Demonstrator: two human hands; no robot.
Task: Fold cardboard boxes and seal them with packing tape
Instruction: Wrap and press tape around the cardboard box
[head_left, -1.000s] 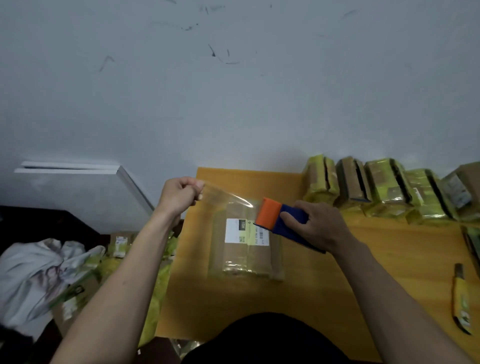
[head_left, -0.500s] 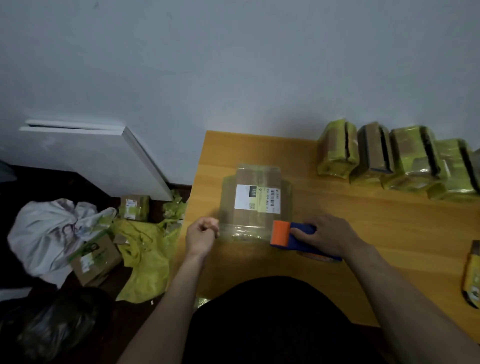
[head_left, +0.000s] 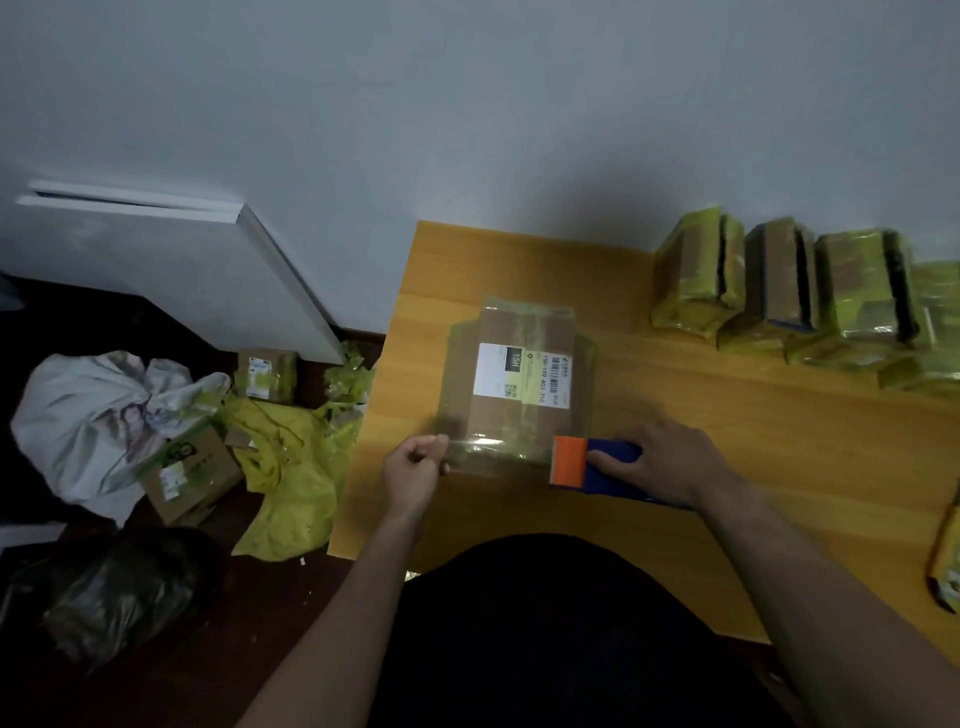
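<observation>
Here the left hand (head_left: 413, 470) pinches the clear tape (head_left: 488, 451) while the right hand (head_left: 662, 462) grips the dispenser (head_left: 592, 464); slack could wrinkle it across the box (head_left: 519, 364).

Bare forearms, no sleeves or jewellery visible; black top (head_left: 519, 623) below.

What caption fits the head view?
Left hand pinches clear tape stretched from dispenser in right hand, across box on table.

One labelled box (head_left: 522, 376), one tape dispenser (head_left: 597, 467), two hands.
</observation>
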